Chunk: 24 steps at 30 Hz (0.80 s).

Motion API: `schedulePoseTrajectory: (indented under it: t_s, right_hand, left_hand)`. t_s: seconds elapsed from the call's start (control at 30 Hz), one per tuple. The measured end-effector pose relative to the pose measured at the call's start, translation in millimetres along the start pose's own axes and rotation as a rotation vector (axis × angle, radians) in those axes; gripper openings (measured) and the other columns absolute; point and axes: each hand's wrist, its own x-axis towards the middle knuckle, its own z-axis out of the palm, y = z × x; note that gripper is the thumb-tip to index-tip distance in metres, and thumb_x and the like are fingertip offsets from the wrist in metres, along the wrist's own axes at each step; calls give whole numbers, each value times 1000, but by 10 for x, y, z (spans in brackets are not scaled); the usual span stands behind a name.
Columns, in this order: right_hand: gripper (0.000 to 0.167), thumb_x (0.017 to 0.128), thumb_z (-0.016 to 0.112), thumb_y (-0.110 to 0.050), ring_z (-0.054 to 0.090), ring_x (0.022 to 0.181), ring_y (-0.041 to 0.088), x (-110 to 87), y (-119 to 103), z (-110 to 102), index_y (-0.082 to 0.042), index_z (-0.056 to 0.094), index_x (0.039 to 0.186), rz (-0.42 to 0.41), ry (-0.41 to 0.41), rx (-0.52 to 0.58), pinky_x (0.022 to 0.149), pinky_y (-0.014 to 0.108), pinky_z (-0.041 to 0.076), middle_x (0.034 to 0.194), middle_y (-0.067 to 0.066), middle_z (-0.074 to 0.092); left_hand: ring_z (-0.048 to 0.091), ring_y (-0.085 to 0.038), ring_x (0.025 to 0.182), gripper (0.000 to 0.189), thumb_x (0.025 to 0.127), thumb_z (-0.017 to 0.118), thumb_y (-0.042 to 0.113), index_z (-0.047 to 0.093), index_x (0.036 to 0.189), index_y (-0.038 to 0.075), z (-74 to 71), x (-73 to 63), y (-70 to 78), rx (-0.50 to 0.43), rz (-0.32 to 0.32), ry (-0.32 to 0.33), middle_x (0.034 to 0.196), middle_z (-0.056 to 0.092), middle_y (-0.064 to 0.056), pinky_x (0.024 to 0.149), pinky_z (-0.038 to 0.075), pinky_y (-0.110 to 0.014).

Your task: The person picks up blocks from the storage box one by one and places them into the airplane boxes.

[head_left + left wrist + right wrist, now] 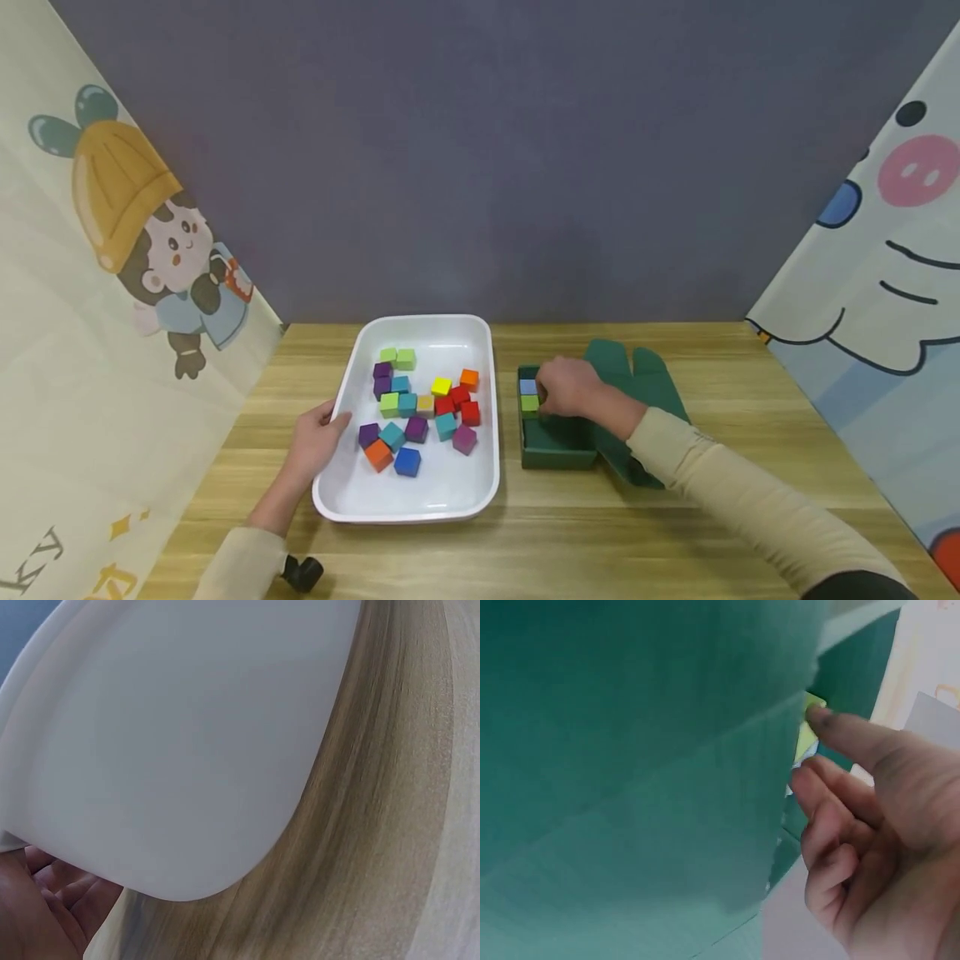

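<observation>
A white tray (480, 492) holds several coloured cubes, among them a blue cube (407, 462) and a yellow cube (441, 387). My left hand (313, 442) grips its left rim, thumb on top and fingers underneath; the left wrist view shows the tray's underside (172, 765). To the right stands an opened green box (558, 459). Inside it, along the left wall, lie a light blue cube (528, 387) and a lime green cube (529, 406). My right hand (572, 387) reaches in, its thumb and bent forefinger pinching the lime green cube (807, 735), partly hidden by the box.
The box's green lid (645, 383) lies folded back to the right, under my right forearm. Wooden tabletop (540, 533) runs around both containers. A dark grey wall (480, 167) stands behind, with patterned curtains (67, 333) at the sides.
</observation>
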Motion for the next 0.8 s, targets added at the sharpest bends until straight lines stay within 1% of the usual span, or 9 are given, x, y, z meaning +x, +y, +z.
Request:
schedulePoseTrajectory:
  t_s: [0.13,0.27,0.37,0.47,0.6,0.7,0.73,0.8]
  right_hand:
    - [24,79,80,-22,50,51,9,2,-9,47,-22,65,60,-2,-24,11,46,29,41,56,-11,54]
    - [22,81,77,-19,50,52,9,21,-10,83,-23,66,62,11,-17,6,46,30,42,57,-12,55]
    - [27,81,78,-22,47,50,10,44,-15,66,-22,64,58,9,-22,-5,43,29,38,53,-10,51]
    - [32,82,78,-25,43,48,11,72,-42,20,-20,62,55,4,-43,-7,43,28,33,48,-8,46]
    - [31,83,77,-22,41,49,9,103,-86,-29,-22,62,55,0,-67,-16,44,27,33,46,-11,45]
    - [40,83,74,-16,30,47,8,116,-108,-40,-22,51,51,-14,-71,-22,44,26,26,44,-13,31]
    - [45,83,73,-13,24,47,9,117,-115,-44,-22,46,49,-21,-75,-23,45,27,22,44,-12,25]
    - [49,83,70,-10,17,49,10,114,-127,-53,-22,38,48,-35,-84,-20,47,28,17,47,-10,17]
  left_hand:
    - [61,-37,106,47,98,54,14,46,138,-10,-6,-1,-6,2,-2,4,123,57,-32,82,56,-38]
    - [61,-37,105,47,98,54,14,46,137,-10,-9,0,-9,8,-1,4,122,58,-32,82,56,-39]
    - [62,-37,103,47,97,54,13,46,138,-10,-7,6,-17,-3,-2,2,121,58,-33,79,57,-38]
    - [62,-38,103,47,97,54,13,46,138,-9,-4,13,-23,-15,-5,4,122,58,-33,78,57,-38]
    - [61,-38,104,47,98,54,14,45,138,-9,0,21,-27,-13,-9,4,122,57,-33,80,57,-38]
    - [60,-38,106,48,98,54,14,44,139,-8,2,13,-16,-17,-15,-4,124,57,-33,82,56,-39]
    - [60,-38,107,48,99,53,14,44,139,-8,2,10,-12,-16,-17,-6,124,56,-33,82,56,-39]
    - [60,-38,108,48,99,53,15,44,140,-8,1,1,-4,-13,-21,-10,125,56,-33,82,56,-39]
